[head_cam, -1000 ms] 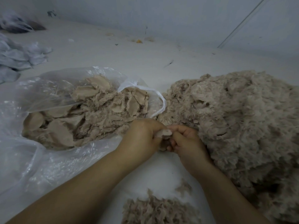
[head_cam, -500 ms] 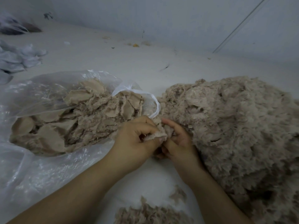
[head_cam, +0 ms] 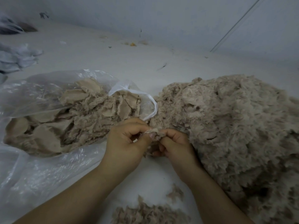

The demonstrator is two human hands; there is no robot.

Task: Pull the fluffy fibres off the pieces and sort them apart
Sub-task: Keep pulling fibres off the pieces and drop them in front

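Just below the middle of the frame, the 2 hands meet over a white surface (head_cam: 145, 73) and share 1 small beige piece (head_cam: 152, 131). The left hand (head_cam: 127, 143) has its fingers curled and pinches the piece's pale edge between thumb and forefinger; the right hand (head_cam: 175, 145), touching the left at the fingertips, curls its fingers round the fluffy lower part of the same piece. The piece sits between the 2 hands, at their upper edge, just in front of the big pile of fluffy fibres (head_cam: 234, 135) that fills the right side of the frame and lies against the right hand's back. To the left of the left hand, a clear plastic bag (head_cam: 48, 167) lies open with flat beige fabric pieces (head_cam: 72, 120) heaped inside, its white handle loop near the left knuckles. A smaller heap of fluff (head_cam: 148, 214) lies at the bottom centre, between the forearms. Pale grey scraps (head_cam: 17, 57) sit at the upper left.
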